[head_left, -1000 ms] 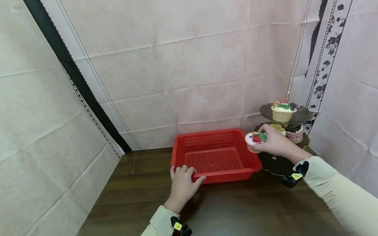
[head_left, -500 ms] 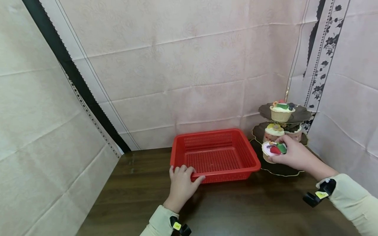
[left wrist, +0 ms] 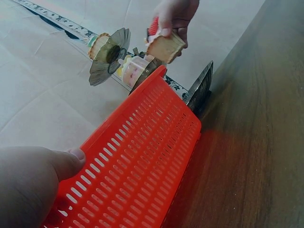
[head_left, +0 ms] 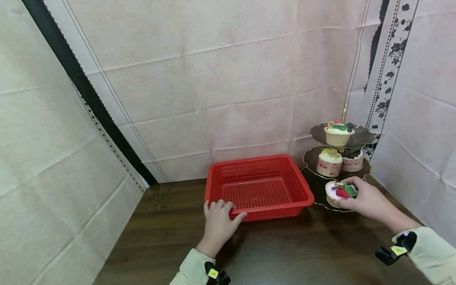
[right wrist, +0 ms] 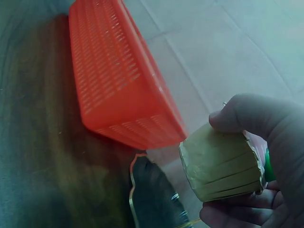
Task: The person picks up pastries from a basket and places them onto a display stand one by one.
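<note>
My right hand (head_left: 370, 200) pinches a toy cupcake (head_left: 334, 194) with a red strawberry and a green piece on pale icing. It holds the cupcake over the bottom tier of a dark, gold-edged three-tier stand (head_left: 367, 136). In the right wrist view the cupcake's pleated tan cup (right wrist: 221, 164) sits between thumb and fingers, above the bottom plate (right wrist: 154, 194). My left hand (head_left: 219, 223) grips the front left rim of a red perforated basket (head_left: 274, 211), thumb on the outside wall. In the left wrist view the thumb (left wrist: 69, 161) lies along the basket rim.
Another cupcake (head_left: 336, 137) stands on the top tier. Two pink-layered cakes, one yellow-topped (head_left: 329, 166) and one dark-topped (head_left: 352, 163), sit on the middle tier. Pale cloth (head_left: 228, 79) hangs behind and at both sides of the brown wooden table (head_left: 171, 221).
My right hand has carried the cupcake from beside the basket's right edge, rightward and down, to over the stand's bottom tier. The left hand keeps its grip on the basket.
</note>
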Demonstrator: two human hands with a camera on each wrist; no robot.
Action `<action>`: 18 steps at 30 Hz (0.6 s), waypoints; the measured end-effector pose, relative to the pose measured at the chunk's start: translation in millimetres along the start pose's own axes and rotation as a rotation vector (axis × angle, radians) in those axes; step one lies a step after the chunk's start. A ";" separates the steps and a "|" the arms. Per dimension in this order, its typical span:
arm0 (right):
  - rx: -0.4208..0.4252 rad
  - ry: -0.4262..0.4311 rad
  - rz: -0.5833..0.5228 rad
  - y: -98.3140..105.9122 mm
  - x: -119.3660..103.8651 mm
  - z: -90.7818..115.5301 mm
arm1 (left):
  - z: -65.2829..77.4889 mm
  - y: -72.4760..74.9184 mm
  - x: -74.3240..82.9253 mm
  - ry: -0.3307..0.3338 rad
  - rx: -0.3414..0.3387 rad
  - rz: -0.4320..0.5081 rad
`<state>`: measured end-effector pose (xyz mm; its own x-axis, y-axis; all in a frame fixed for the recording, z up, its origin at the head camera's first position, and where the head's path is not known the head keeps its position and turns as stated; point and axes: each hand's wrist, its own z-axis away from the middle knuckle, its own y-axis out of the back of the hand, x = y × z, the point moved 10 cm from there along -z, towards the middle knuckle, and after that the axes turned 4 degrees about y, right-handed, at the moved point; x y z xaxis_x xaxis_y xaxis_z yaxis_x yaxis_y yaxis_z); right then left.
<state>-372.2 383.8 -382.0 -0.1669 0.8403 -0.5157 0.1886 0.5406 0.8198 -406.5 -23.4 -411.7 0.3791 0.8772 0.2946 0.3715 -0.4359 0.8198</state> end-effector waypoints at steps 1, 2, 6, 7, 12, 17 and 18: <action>0.005 0.002 0.002 -0.7 1.9 1.6 | 0.1 -0.1 0.0 -0.001 0.000 -0.002; 0.005 0.000 0.003 -1.9 4.3 3.2 | 0.2 -0.2 0.1 -0.001 0.000 -0.003; 0.008 -0.021 0.006 -5.8 15.0 7.6 | 0.1 0.0 0.0 -0.002 0.002 -0.007; 0.008 -0.028 0.006 -6.9 17.8 8.2 | 0.1 0.0 -0.1 -0.003 0.004 -0.009; 0.008 -0.066 -0.005 -12.7 32.2 8.4 | 0.3 -0.2 -0.2 -0.005 0.006 -0.001; 0.022 -0.079 -0.025 -17.8 45.7 4.3 | 0.0 -1.3 -1.1 0.000 -0.001 0.000; 0.028 -0.079 -0.024 -18.1 48.4 2.8 | 0.1 -1.3 -1.2 0.002 -0.003 -0.001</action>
<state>-381.0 414.8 -422.5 -0.0954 0.8270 -0.5541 0.2126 0.5607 0.8003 -407.4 -23.9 -413.2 0.3772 0.8781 0.2943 0.3696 -0.4341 0.8215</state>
